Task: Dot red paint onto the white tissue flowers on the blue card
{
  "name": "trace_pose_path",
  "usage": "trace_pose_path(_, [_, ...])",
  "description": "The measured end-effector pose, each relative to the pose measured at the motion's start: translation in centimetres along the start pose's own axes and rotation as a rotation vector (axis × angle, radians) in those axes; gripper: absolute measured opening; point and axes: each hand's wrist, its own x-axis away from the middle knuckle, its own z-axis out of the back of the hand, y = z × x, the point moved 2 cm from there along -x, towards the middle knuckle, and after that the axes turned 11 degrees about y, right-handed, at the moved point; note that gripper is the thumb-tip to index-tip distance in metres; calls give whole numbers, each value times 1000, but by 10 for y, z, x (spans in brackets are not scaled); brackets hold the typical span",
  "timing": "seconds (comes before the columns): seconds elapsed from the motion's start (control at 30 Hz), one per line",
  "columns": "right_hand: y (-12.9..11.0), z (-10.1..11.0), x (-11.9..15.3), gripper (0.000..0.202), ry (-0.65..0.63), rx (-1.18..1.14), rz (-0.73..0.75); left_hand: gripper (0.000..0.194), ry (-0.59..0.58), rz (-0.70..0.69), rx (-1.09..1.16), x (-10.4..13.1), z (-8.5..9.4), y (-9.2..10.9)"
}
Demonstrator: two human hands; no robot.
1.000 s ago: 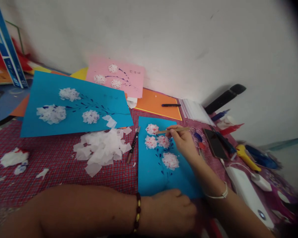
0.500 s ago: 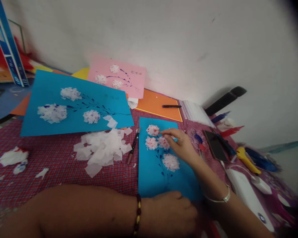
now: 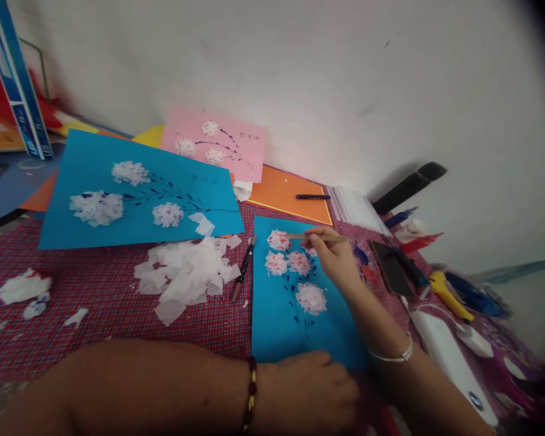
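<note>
My right hand pinches a thin wooden stick. Its left end meets the top flower, a white paper puff flecked with red, on the blue sheet. Below that puff are several similar flowers, with dark blue painted stems and leaves. Across the sheet's near edge rests my left hand, knuckles up and fingers curled in, with nothing visible in it. Left of the sheet lie a pen and a heap of white tissue pieces.
A larger blue sheet with flowers stands tilted behind the heap. Behind it is a pink flower sheet. An orange sheet carries a dark pen. At right lie a phone and a white power strip.
The right hand has shifted slightly, and the stick in its fingers has tilted into clear view, its end at the top flower. The left hand stays in place.
</note>
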Motion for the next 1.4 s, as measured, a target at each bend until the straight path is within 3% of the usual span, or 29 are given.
trace_pose_path(0.13, [2, -4, -4, 21, 33, -156, -110, 13, -22, -4, 21, 0, -1, 0])
trace_pose_path(0.23, [5, -10, -6, 23, 7, -168, -159, 14, -25, 6, 23, 0, -1, 0])
trace_pose_path(0.33, [7, -4, -7, 26, 29, -163, -166, 15, -30, 3, 12, -1, 0, 0])
trace_pose_path(0.43, [5, 25, -5, 25, 126, -161, -150, 15, -46, -4, 9, -1, 2, -1])
trace_pose_path(0.6, [-8, 106, 11, 30, 367, 45, 1, 8, -94, -17, -1, -1, -1, -1])
trace_pose_path(0.7, [-11, 142, 34, 35, 361, 257, 6, 6, -119, -20, -22, -1, -5, -1])
trace_pose_path(0.77, [-6, 153, 55, 32, 293, 419, -73, 7, -134, -33, -30, -1, -6, -1])
trace_pose_path(0.9, [14, 146, 97, 21, -14, 858, -226, 11, -140, -65, -36, -1, -7, -1])
trace_pose_path(0.97, [24, 140, 110, 18, -78, 960, -263, 10, -136, -69, -53, 0, -7, 0])
trace_pose_path(1.13, [38, 136, 115, 35, -90, 1028, -317, 7, -127, -75, -88, 0, -6, 0])
trace_pose_path(1.4, [30, 138, 122, 24, -153, 1028, -280, 10, -135, -67, -79, -2, -5, 0])
